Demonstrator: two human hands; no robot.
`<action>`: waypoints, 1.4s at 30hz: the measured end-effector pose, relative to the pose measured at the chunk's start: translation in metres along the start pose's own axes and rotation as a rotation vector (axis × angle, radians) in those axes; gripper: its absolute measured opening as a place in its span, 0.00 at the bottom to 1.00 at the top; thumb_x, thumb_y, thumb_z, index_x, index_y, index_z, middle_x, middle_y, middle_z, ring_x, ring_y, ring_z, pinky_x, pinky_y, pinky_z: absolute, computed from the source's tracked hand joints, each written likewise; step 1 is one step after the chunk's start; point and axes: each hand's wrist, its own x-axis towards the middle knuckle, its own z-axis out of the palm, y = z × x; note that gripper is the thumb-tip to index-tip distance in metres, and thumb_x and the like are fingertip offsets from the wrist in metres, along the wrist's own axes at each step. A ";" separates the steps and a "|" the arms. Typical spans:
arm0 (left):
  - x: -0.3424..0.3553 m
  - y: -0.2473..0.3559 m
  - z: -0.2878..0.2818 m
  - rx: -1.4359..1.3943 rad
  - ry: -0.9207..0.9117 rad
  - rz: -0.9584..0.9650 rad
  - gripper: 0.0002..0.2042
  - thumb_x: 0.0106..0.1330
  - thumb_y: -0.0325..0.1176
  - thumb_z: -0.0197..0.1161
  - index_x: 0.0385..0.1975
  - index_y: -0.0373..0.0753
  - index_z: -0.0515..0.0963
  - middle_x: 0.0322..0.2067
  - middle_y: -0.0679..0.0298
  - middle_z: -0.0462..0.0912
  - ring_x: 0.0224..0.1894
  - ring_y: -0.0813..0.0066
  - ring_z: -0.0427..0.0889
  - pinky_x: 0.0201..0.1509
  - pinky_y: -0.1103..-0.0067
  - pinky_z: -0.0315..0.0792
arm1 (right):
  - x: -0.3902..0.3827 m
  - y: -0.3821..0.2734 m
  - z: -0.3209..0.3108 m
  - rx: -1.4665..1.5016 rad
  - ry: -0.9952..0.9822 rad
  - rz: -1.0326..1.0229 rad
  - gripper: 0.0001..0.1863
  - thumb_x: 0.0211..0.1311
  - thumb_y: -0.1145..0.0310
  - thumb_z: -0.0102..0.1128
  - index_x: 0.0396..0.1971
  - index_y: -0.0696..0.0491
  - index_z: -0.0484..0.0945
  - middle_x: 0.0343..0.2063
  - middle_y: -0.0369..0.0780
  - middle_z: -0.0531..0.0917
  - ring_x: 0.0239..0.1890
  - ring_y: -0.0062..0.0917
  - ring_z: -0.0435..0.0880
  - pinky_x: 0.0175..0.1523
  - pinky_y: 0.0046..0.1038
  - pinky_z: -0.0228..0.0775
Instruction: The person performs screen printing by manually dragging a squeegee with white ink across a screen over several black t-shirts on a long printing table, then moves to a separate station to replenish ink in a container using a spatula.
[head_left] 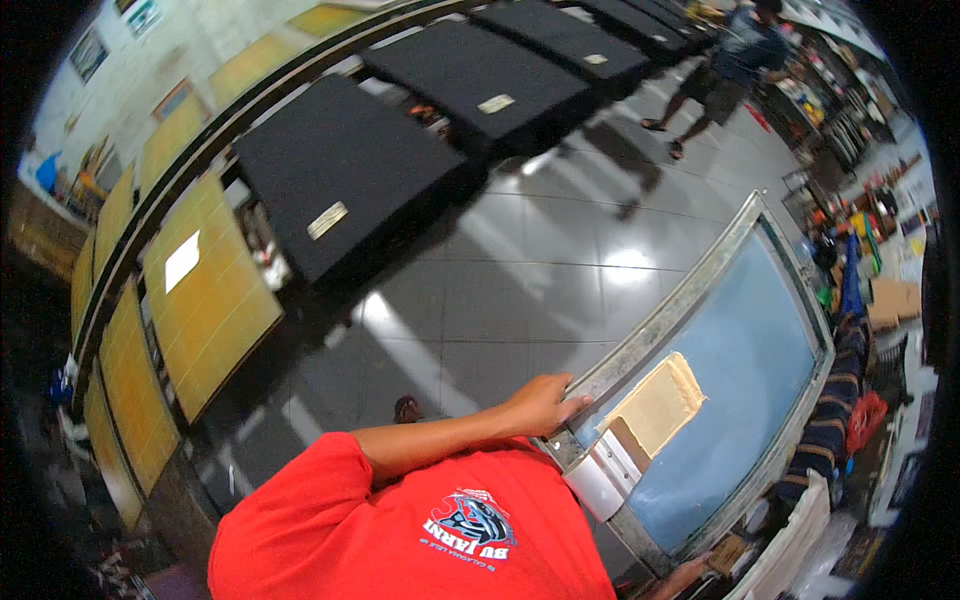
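Note:
My left hand [545, 405] grips the left edge of a screen printing frame [590, 385], its thumb over the rim. The frame has a worn greyish border and a bluish mesh [745, 360], and is held tilted at my right side. A cream-coloured printing area [660, 400] with a rough edge shows on the mesh. Against the near end of that area rests a squeegee [605, 472] with a white and brown body. My right hand [686, 577] shows only in part at the near corner of the frame; its fingers are hidden.
Black padded boards [345, 165] line a long rail on the left and far side, with yellow boards [205, 290] beside them. A white sheet [182, 262] lies on one. Another person [735, 75] stands far off on the grey tiled floor [500, 290]. Cluttered shelves [870, 230] run along the right.

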 end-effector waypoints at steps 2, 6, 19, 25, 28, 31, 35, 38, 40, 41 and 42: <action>0.018 0.000 0.006 0.021 -0.021 -0.013 0.24 0.65 0.51 0.57 0.42 0.32 0.75 0.33 0.44 0.81 0.35 0.47 0.81 0.39 0.63 0.72 | -0.005 0.003 0.003 0.036 -0.010 0.053 0.34 0.72 0.49 0.31 0.62 0.65 0.61 0.58 0.57 0.69 0.58 0.48 0.70 0.61 0.40 0.61; 0.040 0.022 -0.009 0.018 -0.091 -0.013 0.25 0.64 0.52 0.56 0.42 0.31 0.76 0.33 0.43 0.81 0.36 0.47 0.80 0.40 0.62 0.72 | -0.023 -0.006 -0.015 0.089 0.011 0.168 0.36 0.71 0.45 0.32 0.61 0.65 0.62 0.58 0.56 0.69 0.59 0.48 0.68 0.62 0.40 0.60; 0.135 -0.002 -0.042 0.050 -0.237 0.007 0.26 0.65 0.53 0.55 0.44 0.31 0.76 0.37 0.43 0.81 0.40 0.51 0.81 0.45 0.64 0.72 | -0.029 -0.028 0.003 0.101 0.101 0.259 0.35 0.72 0.46 0.32 0.59 0.65 0.63 0.50 0.57 0.73 0.53 0.51 0.70 0.59 0.41 0.61; 0.184 0.001 -0.052 0.067 -0.231 0.152 0.28 0.65 0.55 0.54 0.37 0.28 0.76 0.34 0.37 0.79 0.40 0.41 0.79 0.45 0.60 0.70 | -0.048 -0.055 0.029 0.285 0.305 0.286 0.38 0.70 0.42 0.34 0.57 0.67 0.65 0.51 0.58 0.71 0.55 0.50 0.69 0.59 0.42 0.60; 0.213 0.000 -0.052 0.046 -0.259 0.150 0.28 0.65 0.55 0.53 0.38 0.28 0.75 0.37 0.36 0.78 0.42 0.39 0.78 0.48 0.59 0.69 | -0.044 -0.075 0.036 0.337 0.220 0.350 0.42 0.68 0.39 0.36 0.58 0.68 0.64 0.58 0.57 0.67 0.61 0.47 0.66 0.63 0.44 0.57; 0.234 -0.002 -0.046 0.070 -0.263 0.125 0.27 0.65 0.54 0.54 0.40 0.29 0.76 0.37 0.38 0.79 0.42 0.42 0.79 0.47 0.61 0.70 | -0.034 -0.109 0.037 0.342 0.184 0.415 0.41 0.68 0.39 0.35 0.59 0.67 0.64 0.59 0.56 0.67 0.61 0.47 0.66 0.62 0.44 0.58; 0.281 0.029 -0.047 0.096 -0.299 0.088 0.25 0.65 0.52 0.55 0.43 0.31 0.77 0.38 0.41 0.81 0.42 0.47 0.80 0.47 0.63 0.71 | 0.021 -0.105 0.049 0.278 0.166 0.349 0.39 0.70 0.41 0.34 0.60 0.65 0.64 0.60 0.53 0.68 0.61 0.46 0.67 0.61 0.43 0.59; 0.307 0.041 -0.052 0.087 -0.305 0.051 0.25 0.66 0.51 0.55 0.43 0.31 0.77 0.38 0.41 0.80 0.42 0.46 0.80 0.47 0.63 0.71 | 0.056 -0.098 0.077 0.287 0.364 0.187 0.34 0.72 0.46 0.34 0.47 0.67 0.72 0.43 0.54 0.77 0.47 0.48 0.75 0.52 0.41 0.66; 0.324 0.051 -0.058 0.082 -0.231 0.057 0.25 0.66 0.51 0.54 0.42 0.30 0.76 0.37 0.40 0.80 0.41 0.44 0.80 0.46 0.63 0.71 | 0.067 -0.164 0.059 0.228 0.351 0.127 0.33 0.72 0.49 0.34 0.41 0.68 0.77 0.35 0.56 0.81 0.40 0.49 0.79 0.47 0.41 0.69; 0.325 0.054 -0.059 0.081 -0.192 0.069 0.25 0.66 0.51 0.54 0.41 0.29 0.76 0.35 0.39 0.80 0.40 0.42 0.79 0.45 0.62 0.71 | 0.061 -0.211 0.037 0.150 0.237 0.151 0.33 0.72 0.49 0.33 0.42 0.68 0.77 0.35 0.58 0.81 0.39 0.49 0.79 0.47 0.41 0.68; 0.346 0.055 -0.049 0.073 -0.143 0.138 0.25 0.66 0.51 0.54 0.40 0.28 0.76 0.34 0.38 0.79 0.39 0.40 0.79 0.44 0.61 0.71 | 0.092 -0.204 0.053 0.135 0.272 0.161 0.34 0.73 0.49 0.33 0.43 0.67 0.77 0.36 0.58 0.81 0.39 0.49 0.79 0.47 0.42 0.68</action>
